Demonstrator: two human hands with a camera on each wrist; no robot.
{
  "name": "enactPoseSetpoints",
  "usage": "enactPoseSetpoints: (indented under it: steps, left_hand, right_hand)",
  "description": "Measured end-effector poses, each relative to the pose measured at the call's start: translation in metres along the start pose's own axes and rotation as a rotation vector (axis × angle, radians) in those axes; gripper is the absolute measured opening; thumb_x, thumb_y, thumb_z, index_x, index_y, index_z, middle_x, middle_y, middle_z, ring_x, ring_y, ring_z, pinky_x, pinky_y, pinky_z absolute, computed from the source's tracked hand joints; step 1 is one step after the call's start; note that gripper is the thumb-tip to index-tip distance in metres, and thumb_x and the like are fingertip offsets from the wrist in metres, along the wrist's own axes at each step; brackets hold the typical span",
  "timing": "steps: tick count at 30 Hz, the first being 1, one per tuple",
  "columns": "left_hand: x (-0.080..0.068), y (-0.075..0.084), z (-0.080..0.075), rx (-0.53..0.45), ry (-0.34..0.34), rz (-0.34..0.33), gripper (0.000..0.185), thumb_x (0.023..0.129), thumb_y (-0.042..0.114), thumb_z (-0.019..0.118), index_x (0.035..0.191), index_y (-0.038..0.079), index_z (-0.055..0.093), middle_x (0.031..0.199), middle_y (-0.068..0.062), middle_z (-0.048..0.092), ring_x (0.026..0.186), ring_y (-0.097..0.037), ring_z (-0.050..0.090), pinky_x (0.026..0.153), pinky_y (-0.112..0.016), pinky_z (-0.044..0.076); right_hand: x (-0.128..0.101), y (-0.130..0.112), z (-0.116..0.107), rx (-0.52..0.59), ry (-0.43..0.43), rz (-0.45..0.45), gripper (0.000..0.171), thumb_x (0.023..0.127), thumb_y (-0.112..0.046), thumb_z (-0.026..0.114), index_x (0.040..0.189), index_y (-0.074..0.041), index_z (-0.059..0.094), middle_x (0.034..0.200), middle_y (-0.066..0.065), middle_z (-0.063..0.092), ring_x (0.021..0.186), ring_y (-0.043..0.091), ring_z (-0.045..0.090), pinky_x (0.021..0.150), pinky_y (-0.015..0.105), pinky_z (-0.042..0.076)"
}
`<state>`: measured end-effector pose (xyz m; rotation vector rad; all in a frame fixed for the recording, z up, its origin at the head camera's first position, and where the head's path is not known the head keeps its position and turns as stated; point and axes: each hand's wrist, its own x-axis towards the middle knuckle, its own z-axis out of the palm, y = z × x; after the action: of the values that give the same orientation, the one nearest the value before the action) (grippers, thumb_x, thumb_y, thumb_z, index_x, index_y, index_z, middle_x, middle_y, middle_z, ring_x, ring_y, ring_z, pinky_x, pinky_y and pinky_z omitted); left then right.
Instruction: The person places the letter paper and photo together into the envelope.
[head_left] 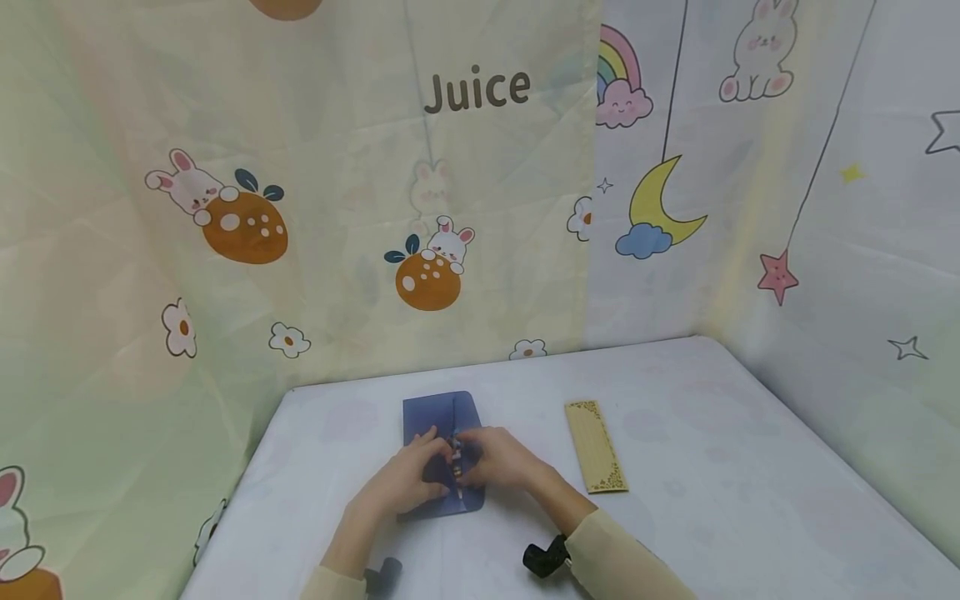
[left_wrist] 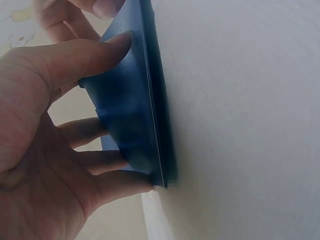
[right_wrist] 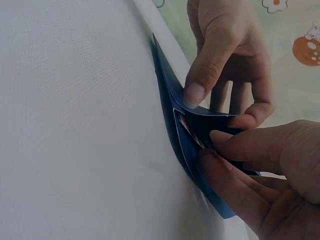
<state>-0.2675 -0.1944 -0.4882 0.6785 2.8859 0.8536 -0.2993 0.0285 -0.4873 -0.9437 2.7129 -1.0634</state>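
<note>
A blue envelope [head_left: 431, 410] lies on the table, its long mouth spread apart. A thin colourful card [right_wrist: 190, 131] shows inside the mouth, mostly covered by the envelope and fingers. My left hand [head_left: 408, 475] grips the envelope's left part, thumb [left_wrist: 95, 57] on its face and the other fingers spread along its edge. From the right, my right hand [head_left: 498, 457] reaches into the mouth. Its thumb and forefinger pinch at the card in the right wrist view, right beside the left thumb [right_wrist: 197, 92].
A pale yellow strip [head_left: 596, 446] with ornate corners lies on the white table [head_left: 720, 467], right of the envelope. A black wrist camera [head_left: 546, 557] sticks out by the right sleeve. Printed curtains [head_left: 337, 167] hang behind and beside the table.
</note>
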Motion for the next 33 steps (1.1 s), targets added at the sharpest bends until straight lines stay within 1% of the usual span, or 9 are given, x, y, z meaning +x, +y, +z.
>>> enactPoseSetpoints:
  steps: [5, 7, 9, 12, 15, 19, 24, 27, 33]
  left_hand:
    - [0.001, 0.0, 0.0, 0.001, -0.006, -0.019, 0.037, 0.083, 0.022, 0.085, 0.107, 0.031, 0.058, 0.164, -0.028, 0.036, 0.147, -0.063, 0.03, 0.114, -0.08, 0.029]
    - [0.002, 0.0, 0.0, 0.003, -0.008, -0.021, 0.037, 0.083, 0.022, 0.085, 0.107, 0.032, 0.058, 0.164, -0.028, 0.035, 0.147, -0.063, 0.03, 0.114, -0.079, 0.029]
    - [0.002, 0.0, 0.001, 0.002, -0.009, -0.023, 0.038, 0.083, 0.021, 0.085, 0.107, 0.032, 0.058, 0.164, -0.028, 0.035, 0.147, -0.063, 0.029, 0.114, -0.08, 0.029]
    - [0.002, 0.0, 0.001, 0.002, -0.013, -0.027, 0.038, 0.084, 0.02, 0.085, 0.108, 0.032, 0.058, 0.165, -0.028, 0.035, 0.148, -0.063, 0.029, 0.114, -0.08, 0.029]
    - [0.002, 0.0, 0.001, 0.002, -0.014, -0.029, 0.038, 0.084, 0.02, 0.085, 0.109, 0.031, 0.059, 0.165, -0.027, 0.035, 0.148, -0.063, 0.029, 0.113, -0.08, 0.03]
    - [0.001, 0.001, 0.0, 0.003, -0.013, -0.032, 0.038, 0.084, 0.02, 0.085, 0.111, 0.029, 0.06, 0.165, -0.027, 0.035, 0.148, -0.063, 0.029, 0.113, -0.081, 0.029]
    - [0.0, 0.001, -0.001, -0.001, -0.015, -0.027, 0.039, 0.083, 0.019, 0.085, 0.114, 0.026, 0.062, 0.164, -0.029, 0.035, 0.148, -0.063, 0.028, 0.113, -0.082, 0.027]
    - [0.0, 0.0, 0.0, -0.005, -0.021, -0.022, 0.039, 0.083, 0.02, 0.085, 0.114, 0.025, 0.062, 0.164, -0.029, 0.035, 0.148, -0.063, 0.028, 0.114, -0.081, 0.027]
    - [0.001, 0.0, 0.001, -0.006, -0.02, -0.017, 0.039, 0.083, 0.02, 0.085, 0.114, 0.024, 0.062, 0.164, -0.029, 0.035, 0.148, -0.063, 0.028, 0.115, -0.08, 0.026]
  right_hand:
    - [-0.007, 0.003, -0.006, 0.037, 0.004, 0.059, 0.069, 0.077, -0.013, 0.089, 0.14, -0.002, 0.062, 0.142, 0.015, 0.066, 0.136, 0.035, 0.059, 0.112, 0.052, 0.051]
    - [-0.009, 0.005, -0.01, 0.07, 0.001, 0.097, 0.071, 0.078, -0.011, 0.087, 0.143, -0.002, 0.059, 0.145, 0.016, 0.063, 0.117, 0.031, 0.07, 0.101, 0.047, 0.059]
    - [-0.012, 0.007, -0.015, 0.118, -0.002, 0.12, 0.073, 0.079, -0.009, 0.086, 0.146, -0.003, 0.056, 0.141, 0.019, 0.065, 0.095, 0.026, 0.075, 0.085, 0.041, 0.063]
    - [-0.015, 0.011, -0.023, 0.176, 0.006, 0.124, 0.074, 0.081, -0.005, 0.084, 0.148, -0.002, 0.053, 0.13, 0.022, 0.07, 0.064, 0.015, 0.066, 0.06, 0.03, 0.057]
    - [-0.017, 0.014, -0.03, 0.198, 0.019, 0.131, 0.073, 0.083, -0.004, 0.083, 0.149, -0.002, 0.052, 0.11, 0.017, 0.075, 0.065, 0.014, 0.068, 0.058, 0.029, 0.056]
    - [-0.019, 0.017, -0.036, 0.193, 0.023, 0.148, 0.071, 0.086, -0.009, 0.082, 0.15, -0.003, 0.051, 0.098, 0.012, 0.078, 0.069, 0.013, 0.071, 0.062, 0.03, 0.058]
    - [-0.022, 0.019, -0.045, 0.139, 0.061, 0.139, 0.068, 0.087, -0.012, 0.083, 0.148, -0.002, 0.053, 0.112, 0.019, 0.077, 0.08, 0.014, 0.075, 0.072, 0.034, 0.062]
    - [-0.025, 0.021, -0.05, 0.13, 0.072, 0.155, 0.066, 0.088, -0.014, 0.082, 0.147, -0.004, 0.054, 0.117, 0.021, 0.075, 0.084, 0.016, 0.076, 0.074, 0.035, 0.063]
    - [-0.03, 0.031, -0.059, 0.131, 0.081, 0.199, 0.065, 0.089, -0.013, 0.082, 0.147, -0.005, 0.054, 0.111, 0.018, 0.078, 0.085, 0.016, 0.076, 0.07, 0.032, 0.062]
